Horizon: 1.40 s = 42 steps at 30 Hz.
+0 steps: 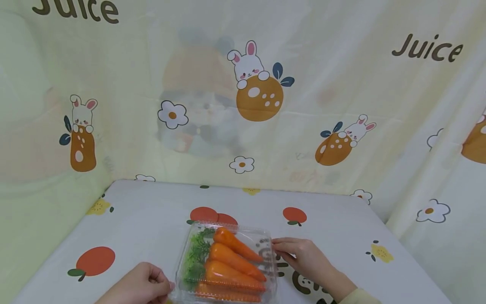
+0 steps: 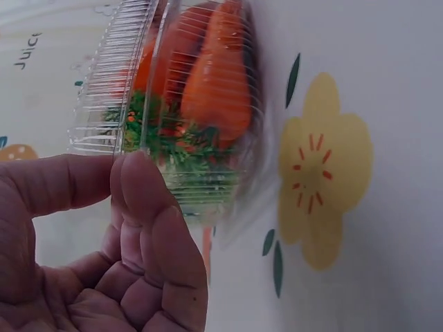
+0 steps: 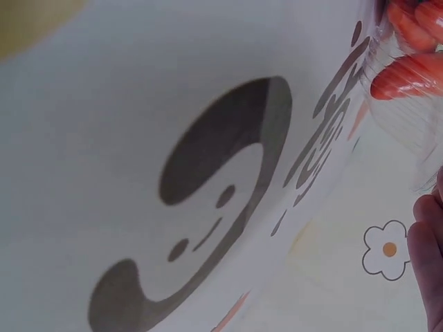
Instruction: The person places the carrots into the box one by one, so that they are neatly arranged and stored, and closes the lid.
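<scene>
A clear plastic clamshell box lies on the table at the near middle in the head view. Several orange carrots fill it, tips to the right, with green leafy tops along its left side. The box's lid is down over them. At the near left corner, my left hand pinches the rim between thumb and finger; the left wrist view shows this hand at the ridged edge. My right hand holds the right rim by its fingertips. Only part of that hand shows in the right wrist view.
The white tablecloth bears printed red fruit, yellow flowers and dark lettering. A pale curtain printed with rabbits and flowers hangs behind the table and along both sides.
</scene>
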{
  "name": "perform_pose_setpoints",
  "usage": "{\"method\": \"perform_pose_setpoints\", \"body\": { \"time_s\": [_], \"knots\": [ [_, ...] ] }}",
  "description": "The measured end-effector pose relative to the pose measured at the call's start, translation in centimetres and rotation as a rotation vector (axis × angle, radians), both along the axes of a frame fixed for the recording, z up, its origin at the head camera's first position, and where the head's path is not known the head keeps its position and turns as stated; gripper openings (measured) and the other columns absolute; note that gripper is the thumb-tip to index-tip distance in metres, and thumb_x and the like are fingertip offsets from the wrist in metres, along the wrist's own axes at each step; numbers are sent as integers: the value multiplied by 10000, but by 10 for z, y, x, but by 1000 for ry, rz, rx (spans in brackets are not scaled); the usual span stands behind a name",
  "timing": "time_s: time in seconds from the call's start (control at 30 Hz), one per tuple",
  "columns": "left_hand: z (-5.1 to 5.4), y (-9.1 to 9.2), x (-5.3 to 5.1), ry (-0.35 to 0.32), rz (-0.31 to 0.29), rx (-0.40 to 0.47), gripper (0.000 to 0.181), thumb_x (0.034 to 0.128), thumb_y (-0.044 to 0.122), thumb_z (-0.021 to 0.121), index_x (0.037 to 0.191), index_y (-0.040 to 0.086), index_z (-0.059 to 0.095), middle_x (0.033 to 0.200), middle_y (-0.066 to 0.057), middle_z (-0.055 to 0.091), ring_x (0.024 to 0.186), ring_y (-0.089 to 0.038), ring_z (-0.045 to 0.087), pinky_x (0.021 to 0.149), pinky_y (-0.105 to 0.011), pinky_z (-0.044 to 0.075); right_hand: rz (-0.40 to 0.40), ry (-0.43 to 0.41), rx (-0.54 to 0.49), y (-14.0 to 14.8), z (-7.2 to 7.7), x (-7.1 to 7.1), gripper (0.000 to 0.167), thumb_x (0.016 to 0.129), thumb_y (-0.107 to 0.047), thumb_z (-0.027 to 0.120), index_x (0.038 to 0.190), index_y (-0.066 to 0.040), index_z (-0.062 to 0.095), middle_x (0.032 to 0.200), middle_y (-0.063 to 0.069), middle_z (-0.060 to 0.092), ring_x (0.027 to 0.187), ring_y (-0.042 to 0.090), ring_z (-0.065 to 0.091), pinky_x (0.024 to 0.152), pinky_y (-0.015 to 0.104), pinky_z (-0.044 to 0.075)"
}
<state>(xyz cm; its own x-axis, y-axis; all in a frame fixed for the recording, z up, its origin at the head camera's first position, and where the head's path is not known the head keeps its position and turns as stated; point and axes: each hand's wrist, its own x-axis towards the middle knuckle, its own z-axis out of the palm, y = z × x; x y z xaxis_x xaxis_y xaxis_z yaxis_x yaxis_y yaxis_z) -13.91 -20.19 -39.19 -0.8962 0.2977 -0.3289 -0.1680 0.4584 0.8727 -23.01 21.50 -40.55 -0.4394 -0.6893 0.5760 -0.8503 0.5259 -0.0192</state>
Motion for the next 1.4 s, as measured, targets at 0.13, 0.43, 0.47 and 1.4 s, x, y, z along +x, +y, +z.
{"method": "perform_pose_setpoints", "body": {
  "time_s": [0.13, 0.43, 0.47, 1.4],
  "knots": [
    [-1, 5, 3, -9, 18, -47, 267, 972, 199, 649, 750, 50, 653, 592, 46, 516, 558, -86, 464, 557, -228, 397, 10, 6, -2, 0, -1, -2, 343, 690, 71, 865, 1001, -66, 814, 1022, 60, 804, 901, 209, 779, 736, 153, 594],
    [-56, -10, -18, -81, -16, 22, 319, 984, 361, 642, 925, 50, 687, 684, 28, 620, 625, -109, 568, 598, -261, 485, 6, -6, -27, 1, 0, 0, 364, 721, 62, 847, 1064, -50, 803, 1058, 64, 800, 916, 209, 780, 784, 159, 596],
    [-71, -15, -25, -95, -39, 58, 347, 983, 389, 644, 947, 49, 704, 704, 19, 650, 629, -112, 586, 610, -269, 507, 7, -12, -33, 1, 1, 2, 371, 722, 69, 843, 1070, -52, 801, 1058, 63, 799, 914, 207, 780, 788, 149, 592],
    [-99, -30, -36, -122, -206, 279, 341, 1030, 339, 594, 873, 77, 745, 594, 106, 525, 512, -49, 475, 520, -241, 430, -100, -1341, -320, 29, -17, 62, 330, 1046, -282, 583, 992, -4, 752, 758, -51, 681, 673, 48, 606, 601, 188, 516]
  ]
}}
